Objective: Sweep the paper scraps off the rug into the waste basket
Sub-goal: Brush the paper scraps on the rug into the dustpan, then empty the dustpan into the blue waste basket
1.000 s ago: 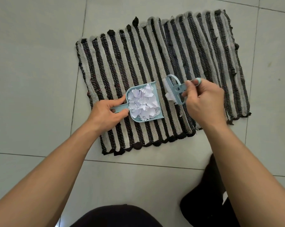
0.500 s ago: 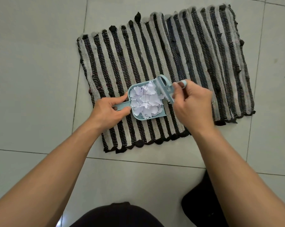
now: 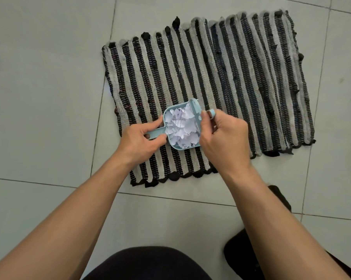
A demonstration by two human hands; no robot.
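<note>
A black and grey striped rug (image 3: 231,77) lies on the tiled floor. On its near left part rests a small light blue dustpan (image 3: 175,146), heaped with white paper scraps (image 3: 181,126). My left hand (image 3: 140,142) grips the dustpan's handle. My right hand (image 3: 225,142) holds a light blue hand brush (image 3: 196,112), pressed against the open right edge of the pan. No loose scraps show on the rug. No waste basket is in view.
Pale floor tiles (image 3: 39,98) surround the rug on all sides. My dark-clothed knees (image 3: 150,263) fill the bottom edge, and a dark foot or leg (image 3: 243,251) sits at the lower right near the rug's front fringe.
My right hand has brought the brush leftward from the rug onto the dustpan's open edge, and a last scrap went into the pan. The left hand kept hold of the handle.
</note>
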